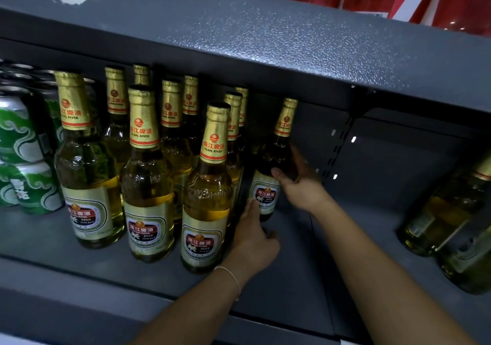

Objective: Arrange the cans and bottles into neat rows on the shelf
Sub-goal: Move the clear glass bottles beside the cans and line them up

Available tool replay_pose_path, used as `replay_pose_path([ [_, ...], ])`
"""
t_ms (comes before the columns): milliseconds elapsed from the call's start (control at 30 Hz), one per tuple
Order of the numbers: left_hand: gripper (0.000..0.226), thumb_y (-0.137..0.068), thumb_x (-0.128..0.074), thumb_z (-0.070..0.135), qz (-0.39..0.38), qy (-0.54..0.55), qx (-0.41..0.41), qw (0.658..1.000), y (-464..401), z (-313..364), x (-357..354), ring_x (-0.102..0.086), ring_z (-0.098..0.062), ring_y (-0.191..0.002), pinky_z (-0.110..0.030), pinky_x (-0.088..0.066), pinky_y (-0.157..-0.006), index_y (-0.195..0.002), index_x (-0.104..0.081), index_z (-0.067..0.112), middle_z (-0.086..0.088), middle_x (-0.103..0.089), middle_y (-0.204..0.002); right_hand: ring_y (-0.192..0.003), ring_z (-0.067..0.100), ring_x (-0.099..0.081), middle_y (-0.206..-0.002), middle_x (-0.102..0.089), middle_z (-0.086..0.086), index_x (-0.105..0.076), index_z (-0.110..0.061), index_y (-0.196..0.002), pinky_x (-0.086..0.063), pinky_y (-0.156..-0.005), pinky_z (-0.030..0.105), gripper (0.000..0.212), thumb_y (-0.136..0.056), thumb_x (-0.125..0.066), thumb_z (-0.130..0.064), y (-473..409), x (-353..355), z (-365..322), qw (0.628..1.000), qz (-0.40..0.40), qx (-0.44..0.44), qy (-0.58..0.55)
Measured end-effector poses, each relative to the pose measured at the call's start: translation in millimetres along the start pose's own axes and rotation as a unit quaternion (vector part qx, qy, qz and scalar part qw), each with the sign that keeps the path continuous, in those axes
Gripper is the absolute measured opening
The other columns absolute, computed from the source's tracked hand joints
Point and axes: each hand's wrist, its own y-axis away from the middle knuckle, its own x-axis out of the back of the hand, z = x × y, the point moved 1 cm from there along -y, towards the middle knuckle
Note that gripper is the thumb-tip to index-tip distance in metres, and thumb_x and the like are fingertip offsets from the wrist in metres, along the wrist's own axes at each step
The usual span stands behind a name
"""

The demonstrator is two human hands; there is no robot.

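- Shelf (287, 265): grey metal, with a second deck overhead. Stock stands on its left half; the floor right of the hands is bare up to the upright.
- Bottles: three files of gold-capped beer bottles (148, 174) run front to back, roughly aligned, fronts slightly staggered. Judged mostly in order.
- Green cans (29, 174): stacked at far left, just beside the first file; they appear tidy, though only partly in view.
- Bottle in hand (268, 185): upright, deep on the shelf, starting a fourth file right of the third.
- Right hand (303, 182): fingers curled round that bottle's shoulder, thumb across the front.
- Left hand (252, 241): fingers extended, tips touching the same bottle's lower label; it steadies rather than grips.
- Outstanding: loose bottles (446, 211) lean at far right, well apart from the rows. In my judgement the fourth file still needs filling with these.
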Motion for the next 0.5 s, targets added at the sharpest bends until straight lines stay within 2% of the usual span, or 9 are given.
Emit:
replay_pose_path([
  [100, 0.081, -0.089, -0.059, 0.020, 0.005, -0.017, -0.004, 1.000, -0.3, 0.0, 0.9, -0.008, -0.013, -0.149, -0.012, -0.003, -0.111, -0.155, -0.012, 0.011, -0.002, -0.009, -0.163, -0.131, 0.016, -0.045, -0.149, -0.041, 0.004, -0.025, -0.026, -0.154, -0.030, -0.088, 0.009, 0.069, -0.095, -0.063, -0.025, 0.3, -1.1, 0.4, 1.000, 0.000, -0.010, 0.007],
  [233, 0.080, -0.090, -0.058, 0.019, 0.004, -0.016, -0.004, 1.000, 0.4, 1.3, 1.5, -0.009, -0.013, -0.149, -0.012, -0.003, -0.111, -0.155, -0.012, 0.010, -0.003, -0.010, -0.163, -0.133, 0.019, -0.045, -0.152, -0.040, 0.005, -0.026, -0.026, -0.154, -0.030, -0.086, 0.007, 0.069, -0.096, -0.062, -0.025, -1.1, -3.1, -0.1, 1.000, 0.001, -0.007, 0.007],
  [500, 0.079, -0.090, -0.056, 0.016, -0.002, -0.018, -0.006, 1.000, 2.0, 1.6, 4.2, -0.008, -0.013, -0.149, -0.013, -0.003, -0.111, -0.155, -0.012, 0.010, -0.003, -0.009, -0.163, -0.133, 0.023, -0.046, -0.149, -0.045, 0.008, -0.027, -0.021, -0.153, -0.032, -0.096, 0.017, 0.066, -0.096, -0.060, -0.022, -2.9, -8.2, 0.7, 1.000, 0.004, 0.008, 0.018],
])
